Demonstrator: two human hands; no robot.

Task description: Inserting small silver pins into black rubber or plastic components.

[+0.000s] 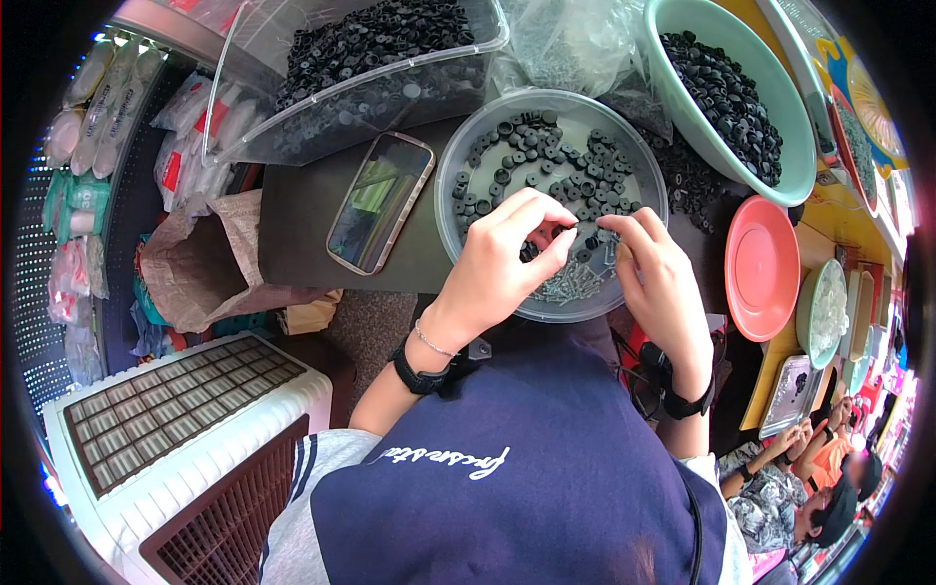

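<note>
Over a round clear plastic tub (446, 200), both my hands work close together. My left hand (512, 249) is closed in a pinch on a small black round cap, with more black pieces showing under its fingers. My right hand (655, 268) is curled beside it, thumb and forefinger drawn together; whatever they hold is too small to make out. The fingertips of the two hands nearly meet. Inside the tub lie many loose black caps (590, 180) toward the far side. A heap of thin silver screws (575, 283) sits at the near side, partly behind my left hand.
A phone (382, 200) lies left of the tub. Behind stand a clear bin (390, 63) and a green basin (804, 146), both holding black caps. A red plate (762, 268) is at the right. A white slatted appliance (185, 409) stands lower left. Other people sit far right.
</note>
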